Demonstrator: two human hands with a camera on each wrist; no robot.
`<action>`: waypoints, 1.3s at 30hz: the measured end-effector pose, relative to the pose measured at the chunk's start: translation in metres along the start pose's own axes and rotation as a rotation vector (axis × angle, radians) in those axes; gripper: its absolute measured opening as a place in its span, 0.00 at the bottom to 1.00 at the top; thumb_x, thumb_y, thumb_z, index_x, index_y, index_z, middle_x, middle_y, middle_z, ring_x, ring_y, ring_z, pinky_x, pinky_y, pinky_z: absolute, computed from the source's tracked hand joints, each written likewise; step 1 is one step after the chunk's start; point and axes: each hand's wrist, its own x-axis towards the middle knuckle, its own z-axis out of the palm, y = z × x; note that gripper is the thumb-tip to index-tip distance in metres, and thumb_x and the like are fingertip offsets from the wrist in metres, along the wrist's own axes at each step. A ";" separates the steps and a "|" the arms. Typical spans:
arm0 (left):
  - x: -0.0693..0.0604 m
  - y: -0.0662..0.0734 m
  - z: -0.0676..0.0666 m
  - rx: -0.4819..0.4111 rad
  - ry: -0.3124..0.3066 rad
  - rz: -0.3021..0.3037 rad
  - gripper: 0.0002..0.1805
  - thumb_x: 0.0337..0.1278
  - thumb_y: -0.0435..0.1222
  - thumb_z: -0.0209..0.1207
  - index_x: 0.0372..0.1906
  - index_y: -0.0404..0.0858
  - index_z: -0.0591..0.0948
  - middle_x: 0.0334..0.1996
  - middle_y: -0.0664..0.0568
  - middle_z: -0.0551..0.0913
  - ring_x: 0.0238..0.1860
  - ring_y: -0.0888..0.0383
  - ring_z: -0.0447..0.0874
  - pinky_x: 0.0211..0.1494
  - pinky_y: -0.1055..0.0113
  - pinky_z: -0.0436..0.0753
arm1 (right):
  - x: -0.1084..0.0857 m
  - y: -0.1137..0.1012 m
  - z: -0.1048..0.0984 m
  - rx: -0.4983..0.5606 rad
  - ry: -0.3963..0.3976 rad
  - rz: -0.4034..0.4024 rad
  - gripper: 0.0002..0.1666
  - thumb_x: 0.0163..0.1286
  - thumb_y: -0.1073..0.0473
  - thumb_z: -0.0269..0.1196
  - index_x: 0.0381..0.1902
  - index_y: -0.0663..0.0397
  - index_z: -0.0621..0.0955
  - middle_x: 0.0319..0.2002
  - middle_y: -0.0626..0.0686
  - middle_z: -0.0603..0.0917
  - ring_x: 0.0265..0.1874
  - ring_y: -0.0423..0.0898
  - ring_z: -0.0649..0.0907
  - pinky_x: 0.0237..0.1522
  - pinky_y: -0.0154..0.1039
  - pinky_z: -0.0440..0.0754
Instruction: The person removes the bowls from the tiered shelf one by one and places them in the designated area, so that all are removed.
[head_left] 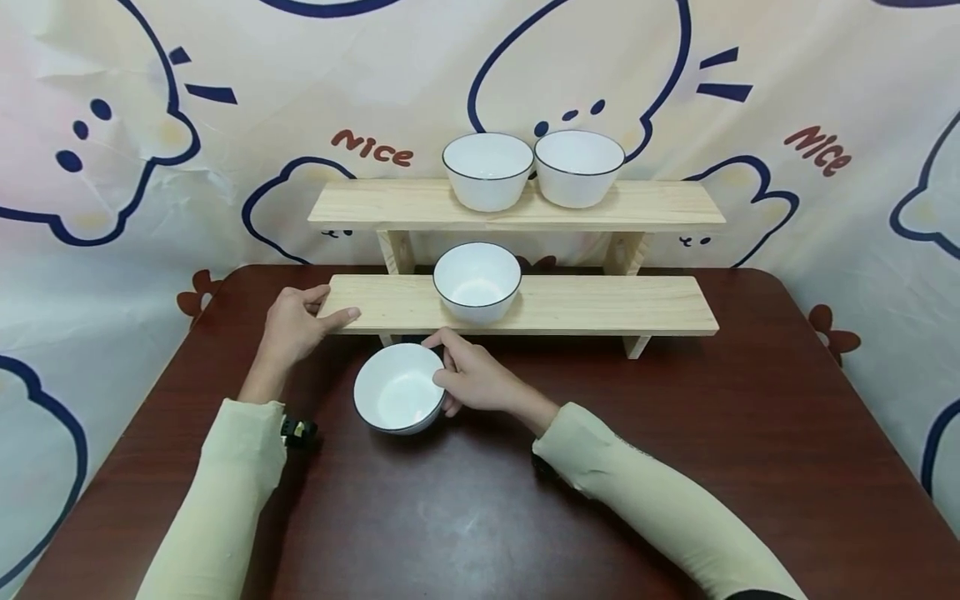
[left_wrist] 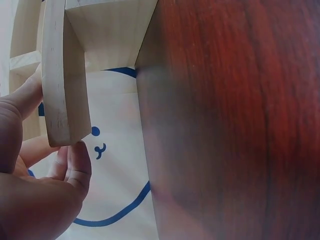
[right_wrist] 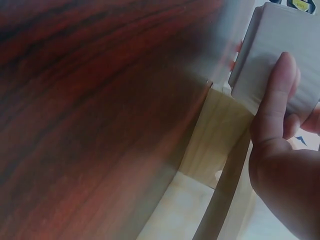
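Observation:
My right hand [head_left: 474, 372] holds a white bowl [head_left: 397, 387] with a dark rim by its right side, in front of the lower shelf. In the right wrist view the bowl [right_wrist: 275, 55] appears side-on, with fingers against its outer wall. At the left end of the lower wooden shelf [head_left: 607, 305], my left hand [head_left: 296, 325] grips the board. The left wrist view shows the thumb and fingers on either side of the board's end [left_wrist: 57, 100]. A second white bowl [head_left: 477, 283] stands on that lower shelf, left of its middle.
Two more white bowls [head_left: 488, 171] [head_left: 578, 168] stand side by side on the upper shelf [head_left: 375, 204]. Both shelves rest on wooden supports at the back of the dark brown table [head_left: 465, 517]. A cartoon-printed cloth [head_left: 285, 92] hangs behind.

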 end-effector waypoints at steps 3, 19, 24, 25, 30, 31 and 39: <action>0.000 -0.001 0.000 0.000 -0.005 -0.001 0.44 0.59 0.48 0.71 0.71 0.24 0.68 0.59 0.27 0.77 0.52 0.40 0.78 0.50 0.52 0.75 | 0.002 0.000 0.003 0.014 0.001 0.016 0.26 0.69 0.74 0.50 0.64 0.62 0.70 0.26 0.60 0.73 0.17 0.48 0.85 0.25 0.51 0.85; 0.000 0.000 0.000 0.003 0.011 -0.003 0.43 0.59 0.46 0.72 0.70 0.24 0.69 0.58 0.27 0.78 0.52 0.40 0.80 0.47 0.54 0.76 | 0.011 -0.002 0.018 0.097 -0.009 0.049 0.27 0.68 0.74 0.49 0.65 0.64 0.68 0.27 0.59 0.74 0.17 0.48 0.85 0.26 0.51 0.86; 0.001 -0.002 0.000 -0.001 0.007 -0.006 0.43 0.59 0.47 0.71 0.70 0.24 0.69 0.58 0.28 0.79 0.52 0.40 0.81 0.47 0.54 0.77 | 0.012 -0.001 0.021 0.102 -0.025 0.065 0.26 0.68 0.75 0.49 0.65 0.63 0.68 0.27 0.59 0.74 0.19 0.48 0.85 0.26 0.49 0.86; 0.001 -0.002 0.000 -0.001 0.008 -0.008 0.43 0.59 0.47 0.71 0.70 0.24 0.69 0.58 0.28 0.78 0.52 0.40 0.81 0.48 0.54 0.77 | 0.012 0.000 0.021 0.104 -0.027 0.067 0.26 0.68 0.75 0.49 0.65 0.63 0.68 0.27 0.59 0.74 0.19 0.49 0.85 0.26 0.49 0.86; 0.000 -0.001 0.000 -0.002 0.006 -0.019 0.43 0.60 0.47 0.71 0.71 0.26 0.68 0.61 0.28 0.76 0.55 0.39 0.79 0.50 0.51 0.77 | 0.013 0.002 0.023 0.111 -0.030 0.080 0.26 0.69 0.75 0.50 0.65 0.63 0.68 0.27 0.60 0.75 0.18 0.48 0.85 0.26 0.48 0.86; -0.001 -0.001 0.000 -0.001 0.006 -0.021 0.43 0.60 0.48 0.71 0.71 0.26 0.68 0.62 0.28 0.75 0.55 0.39 0.79 0.51 0.51 0.77 | 0.014 0.002 0.023 0.112 -0.030 0.083 0.26 0.69 0.75 0.50 0.65 0.62 0.68 0.27 0.60 0.75 0.18 0.48 0.85 0.26 0.48 0.86; -0.001 0.001 -0.001 -0.007 0.013 -0.016 0.43 0.59 0.46 0.71 0.71 0.26 0.69 0.61 0.28 0.76 0.54 0.40 0.79 0.49 0.52 0.77 | 0.016 0.002 0.023 0.112 -0.047 0.086 0.26 0.70 0.76 0.49 0.65 0.63 0.67 0.28 0.61 0.75 0.19 0.48 0.85 0.26 0.47 0.86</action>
